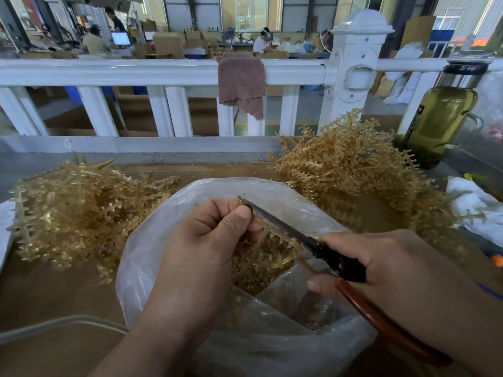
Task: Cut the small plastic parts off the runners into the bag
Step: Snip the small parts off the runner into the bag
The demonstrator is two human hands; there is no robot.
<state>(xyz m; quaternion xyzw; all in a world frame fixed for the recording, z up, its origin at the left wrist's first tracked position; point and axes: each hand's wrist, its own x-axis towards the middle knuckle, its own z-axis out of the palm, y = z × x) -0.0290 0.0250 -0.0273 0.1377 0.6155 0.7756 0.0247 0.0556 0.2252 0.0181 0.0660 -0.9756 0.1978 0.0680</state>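
My left hand (206, 240) pinches an amber plastic runner (268, 246) over the open mouth of a clear plastic bag (163, 235). My right hand (381, 265) grips scissors (288, 229) with red-brown handles. Their dark blades lie along the runner's upper edge, and the tip reaches my left thumb. Loose small amber parts (255, 278) lie inside the bag below the runner. Part of the runner is hidden behind my left fingers.
A heap of amber runners (79, 210) lies left of the bag, a bigger heap (351, 170) at the back right. A glass bottle of greenish liquid (438, 123) stands far right. A white railing (136, 72) with a brown cloth (242, 83) runs behind. White rags (473, 205) lie right.
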